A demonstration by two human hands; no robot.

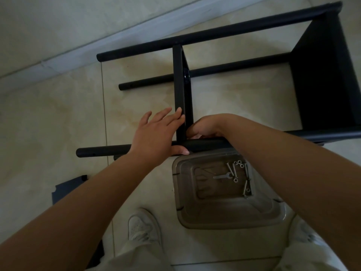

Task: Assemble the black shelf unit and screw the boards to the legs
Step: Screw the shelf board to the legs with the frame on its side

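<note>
Sitting loose in the grey tray [224, 218]: screws [246, 180], washers, a small wrench [222, 176].

Bare forearms, pale trousers [136, 257], white sneakers [143, 227].

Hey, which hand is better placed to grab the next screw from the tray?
Probably the right hand: the screws lie in the tray just beneath its forearm, while the left hand presses flat against the middle board, steadying it.

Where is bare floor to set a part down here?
Free: beige tile floor left of the black shelf frame, bordered by the pale baseboard. Crowded: near the left hand, right hand and grey plastic bin.
</note>
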